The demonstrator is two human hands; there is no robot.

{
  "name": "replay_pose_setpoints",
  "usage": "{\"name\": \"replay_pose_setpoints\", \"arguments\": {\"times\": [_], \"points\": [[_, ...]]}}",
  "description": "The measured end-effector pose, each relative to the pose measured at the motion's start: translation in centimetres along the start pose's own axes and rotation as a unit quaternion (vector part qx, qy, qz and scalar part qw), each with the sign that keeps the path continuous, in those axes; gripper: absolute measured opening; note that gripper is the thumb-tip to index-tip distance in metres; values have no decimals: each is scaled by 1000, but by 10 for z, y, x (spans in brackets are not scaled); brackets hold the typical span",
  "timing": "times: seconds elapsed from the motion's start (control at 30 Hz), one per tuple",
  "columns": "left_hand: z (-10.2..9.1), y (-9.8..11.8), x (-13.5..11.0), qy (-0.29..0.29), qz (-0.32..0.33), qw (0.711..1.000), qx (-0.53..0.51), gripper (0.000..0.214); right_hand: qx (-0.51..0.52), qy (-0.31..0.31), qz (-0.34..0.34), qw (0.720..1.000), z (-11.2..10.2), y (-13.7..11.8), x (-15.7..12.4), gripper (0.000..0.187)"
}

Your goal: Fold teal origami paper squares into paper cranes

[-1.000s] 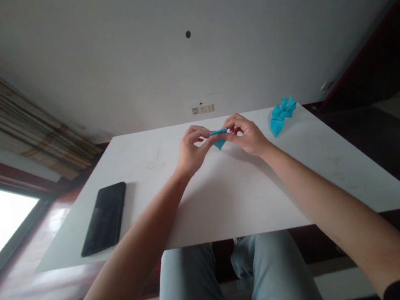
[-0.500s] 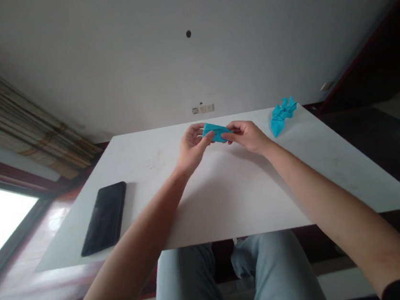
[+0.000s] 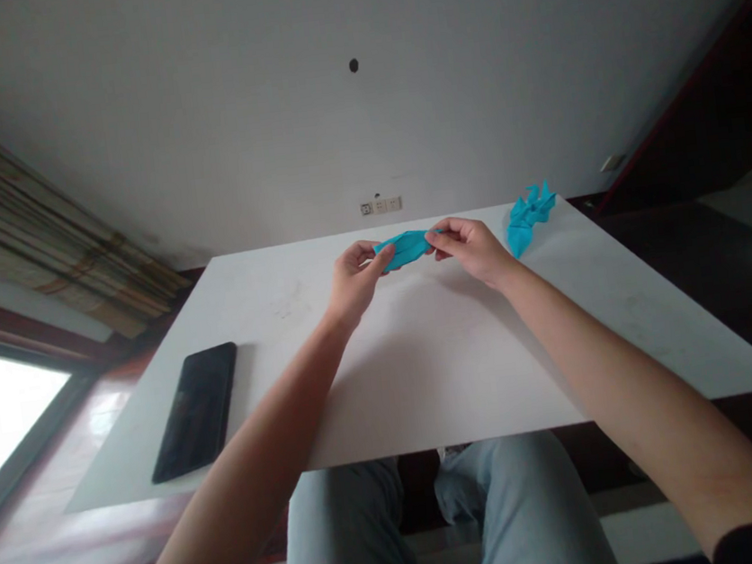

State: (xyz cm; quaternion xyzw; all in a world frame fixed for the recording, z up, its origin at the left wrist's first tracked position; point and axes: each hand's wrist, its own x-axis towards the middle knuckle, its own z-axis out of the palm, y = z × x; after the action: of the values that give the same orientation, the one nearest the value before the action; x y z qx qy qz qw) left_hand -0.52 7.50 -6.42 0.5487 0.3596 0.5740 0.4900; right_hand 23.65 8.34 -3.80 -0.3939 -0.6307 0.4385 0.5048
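Observation:
A folded piece of blue paper (image 3: 406, 248) is held above the far part of the white table (image 3: 425, 358). My left hand (image 3: 353, 280) pinches its left end between thumb and fingers. Its right end is pinched by my right hand (image 3: 474, 248). The paper is stretched out sideways between the two hands.
A pile of folded blue paper shapes (image 3: 528, 215) lies at the table's far right corner. A black phone (image 3: 196, 409) lies flat near the table's left front edge. A wall with a socket strip (image 3: 381, 205) stands behind the table. My knees show below the table's front edge.
The blue paper has been turned and spread from a narrow strip with a hanging point into a wider flat shape. Both hands have moved slightly apart and further from me.

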Motion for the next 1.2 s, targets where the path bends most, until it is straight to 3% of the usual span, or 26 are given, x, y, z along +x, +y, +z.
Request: {"name": "replay_pose_setpoints", "arguments": {"times": [0.13, 0.33, 0.53, 0.67, 1.03, 1.2], "points": [[4, 4, -6, -58, -23, 998, 4, 64, 16, 35, -5, 999, 0, -1, 1, 66], [10, 6, -12, -30, -51, 998, -37, 64, 15, -46, 4, 999, 13, 0, -4, 63], [9, 4, -11, -41, -76, 994, -61, 68, 16, -59, 0, 998, 15, 2, -6, 60], [8, 1, -11, -27, -53, 997, -44, 75, 17, -72, -13, 997, 14, 0, -7, 59], [12, -3, -10, -13, 40, 998, 37, 63, 29, -67, -36, 997, 15, 7, -3, 63], [15, 5, -18, -71, 7, 997, 22, 63, 27, -62, -45, 997, 14, 7, -3, 64]]}}
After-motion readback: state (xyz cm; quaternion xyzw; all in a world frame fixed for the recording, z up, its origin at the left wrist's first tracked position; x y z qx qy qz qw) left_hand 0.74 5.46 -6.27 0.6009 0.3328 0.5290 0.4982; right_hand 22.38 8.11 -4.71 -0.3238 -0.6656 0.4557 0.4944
